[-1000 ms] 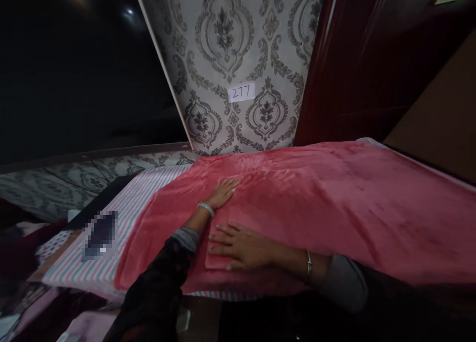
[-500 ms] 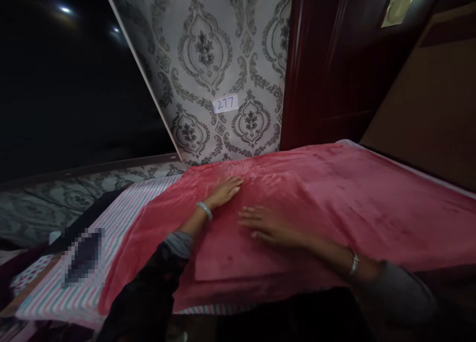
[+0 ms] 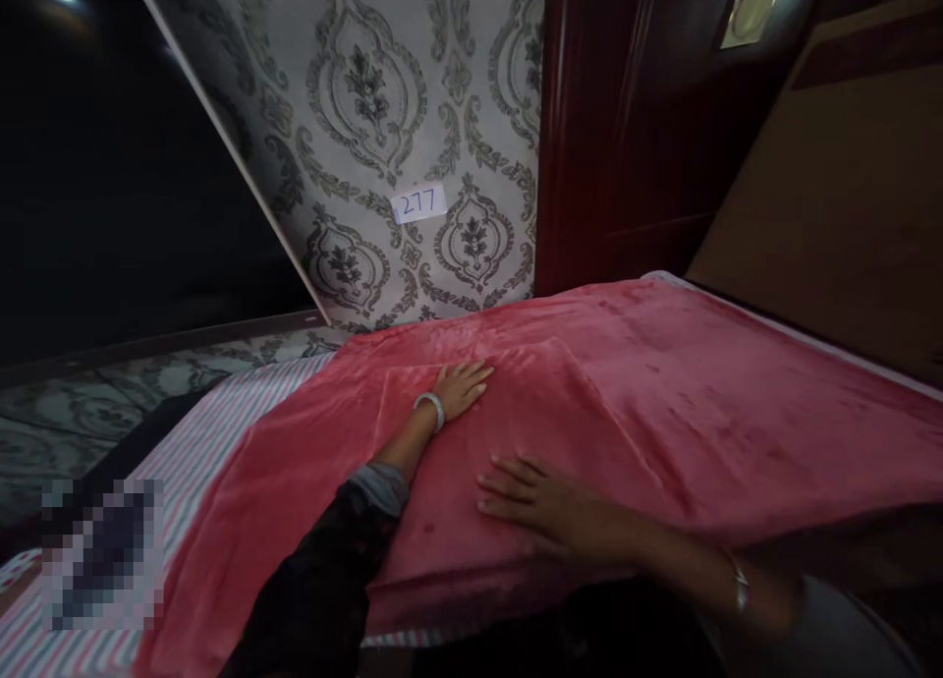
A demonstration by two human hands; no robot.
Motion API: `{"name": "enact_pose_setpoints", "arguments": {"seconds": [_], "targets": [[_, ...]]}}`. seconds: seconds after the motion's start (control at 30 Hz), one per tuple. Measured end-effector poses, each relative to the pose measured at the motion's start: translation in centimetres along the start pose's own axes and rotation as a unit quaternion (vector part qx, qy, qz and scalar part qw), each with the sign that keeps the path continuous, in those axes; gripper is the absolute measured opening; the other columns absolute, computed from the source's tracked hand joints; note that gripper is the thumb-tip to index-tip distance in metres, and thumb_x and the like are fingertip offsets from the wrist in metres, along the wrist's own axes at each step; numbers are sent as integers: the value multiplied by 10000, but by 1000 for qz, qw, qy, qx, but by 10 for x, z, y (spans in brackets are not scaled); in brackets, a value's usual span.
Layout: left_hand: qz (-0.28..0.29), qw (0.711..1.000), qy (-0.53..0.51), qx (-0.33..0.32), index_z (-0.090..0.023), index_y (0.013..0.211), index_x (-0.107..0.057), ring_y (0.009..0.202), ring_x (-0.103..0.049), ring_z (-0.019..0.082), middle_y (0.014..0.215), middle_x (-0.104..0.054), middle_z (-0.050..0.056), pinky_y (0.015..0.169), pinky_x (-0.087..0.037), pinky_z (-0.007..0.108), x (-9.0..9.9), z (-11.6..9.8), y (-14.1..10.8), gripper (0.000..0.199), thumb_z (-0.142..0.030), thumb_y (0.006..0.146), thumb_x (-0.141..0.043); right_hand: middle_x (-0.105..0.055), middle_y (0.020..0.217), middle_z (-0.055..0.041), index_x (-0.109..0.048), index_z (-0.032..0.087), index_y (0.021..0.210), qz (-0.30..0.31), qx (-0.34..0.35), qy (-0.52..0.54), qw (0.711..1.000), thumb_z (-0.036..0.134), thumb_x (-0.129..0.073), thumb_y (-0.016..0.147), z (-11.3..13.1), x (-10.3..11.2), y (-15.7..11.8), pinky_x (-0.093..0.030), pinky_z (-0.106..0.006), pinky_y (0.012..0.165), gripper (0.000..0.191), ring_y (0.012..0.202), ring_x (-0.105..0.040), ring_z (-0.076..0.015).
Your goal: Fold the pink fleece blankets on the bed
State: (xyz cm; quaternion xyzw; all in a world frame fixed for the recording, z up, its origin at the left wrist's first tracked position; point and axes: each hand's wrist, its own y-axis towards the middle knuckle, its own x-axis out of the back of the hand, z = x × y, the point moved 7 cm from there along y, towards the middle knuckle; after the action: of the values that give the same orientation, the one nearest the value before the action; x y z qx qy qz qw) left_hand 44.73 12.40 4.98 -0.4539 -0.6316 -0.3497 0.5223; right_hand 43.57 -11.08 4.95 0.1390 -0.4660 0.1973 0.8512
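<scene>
The left hand (image 3: pixel 461 389), nearer the wall (image 3: pixel 457 128), and right hand (image 3: pixel 549 506) lie flat, gripping nothing, on a pink blanket (image 3: pixel 737 393) extending rightward.

Pretty dim shot tbh. White glare on the TV screen (image 3: pixel 118 177) up-left of the left hand (image 3: pixel 461 389), near-black shadow below the right hand (image 3: pixel 556 511).

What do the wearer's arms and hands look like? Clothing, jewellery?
Left hand and right hand: ungloved. Left arm: dark sleeve, grey left cuff, broad silvery bangle. Right arm: grey right cuff, thinner silvery bracelet; beyond the cuff, too dark to tell.
</scene>
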Motion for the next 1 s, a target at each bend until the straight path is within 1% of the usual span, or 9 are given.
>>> {"name": "enact_pose_setpoints", "arguments": {"seconds": [0.1, 0.2, 0.27, 0.37, 0.47, 0.53, 0.63, 0.8, 1.0], "targets": [[5, 1000, 9, 4, -342, 1536, -339, 1519, -206, 307, 1649, -262, 24, 1210, -129, 630, 1, 0, -1, 535, -470, 1020, -274, -245, 1630, -30, -266, 350, 1568, -2, 6, 48, 999, 469, -460, 1021, 24, -4, -26, -73, -562, 1233, 592, 1520, -110, -251], [2, 1000, 20, 4, -322, 1539, -337, 1520, -191, 323, 1651, -252, 38, 1202, -99, 660, 8, -7, 0, 545, -467, 1017, -288, -359, 1582, -66, -321, 300, 1560, -31, 7, 69, 997, 457, -435, 1033, 31, 11, -38, -154, -480, 1244, 562, 1495, -233, -216], [-5, 1000, 21, -19, -334, 1535, -343, 1527, -159, 330, 1653, -243, 28, 1195, -60, 683, 16, -21, 6, 543, -471, 1012, -303, -408, 1554, -84, -388, 273, 1535, -70, -8, 31, 997, 461, -425, 1035, 18, 31, -40, -173, -477, 1239, 535, 1479, -281, -219], [-7, 996, 4, -87, -373, 1535, -327, 1538, -126, 301, 1656, -233, -5, 1204, -26, 668, 25, -56, 27, 533, -477, 1014, -278, -418, 1551, -67, -469, 291, 1487, -136, -42, -60, 988, 489, -429, 1027, -21, 64, -38, -134, -534, 1232, 503, 1487, -263, -247], [15, 993, -8, -116, -362, 1536, -327, 1538, -138, 271, 1654, -240, -2, 1219, -36, 633, 19, -87, 57, 530, -456, 1019, -254, -374, 1576, -67, -468, 295, 1487, -144, -84, -103, 980, 542, -420, 1016, -62, 75, -37, -134, -562, 1222, 534, 1499, -222, -269], [39, 994, 1, -102, -341, 1543, -318, 1536, -144, 286, 1660, -221, 10, 1214, -67, 644, 6, -98, 75, 540, -445, 1014, -282, -301, 1608, -83, -419, 281, 1515, -134, -112, -108, 979, 593, -419, 999, -80, 69, -39, -133, -581, 1216, 602, 1507, -190, -287], [59, 996, 20, -63, -342, 1565, -250, 1533, -142, 325, 1671, -177, 15, 1191, -130, 680, -13, -101, 91, 583, -487, 1003, -300, -201, 1640, -68, -312, 304, 1558, -124, -124, -103, 979, 609, -409, 997, -84, 49, -48, -117, -589, 1217, 647, 1517, -138, -288], [50, 997, 21, -59, -377, 1561, -250, 1522, -181, 340, 1668, -191, 0, 1183, -161, 685, -22, -98, 94, 596, -554, 993, -273, -169, 1651, -22, -208, 383, 1576, -112, -121, -86, 983, 574, -447, 996, -58, 14, -77, -140, -599, 1213, 656, 1519, -123, -287], [46, 997, 20, -53, -373, 1562, -254, 1521, -193, 323, 1669, -182, -6, 1195, -170, 663, -19, -102, 92, 594, -551, 995, -270, -205, 1640, -13, -154, 411, 1578, -118, -126, -68, 983, 555, -475, 988, -31, -11, -105, -152, -601, 1211, 688, 1516, -125, -283]]}}
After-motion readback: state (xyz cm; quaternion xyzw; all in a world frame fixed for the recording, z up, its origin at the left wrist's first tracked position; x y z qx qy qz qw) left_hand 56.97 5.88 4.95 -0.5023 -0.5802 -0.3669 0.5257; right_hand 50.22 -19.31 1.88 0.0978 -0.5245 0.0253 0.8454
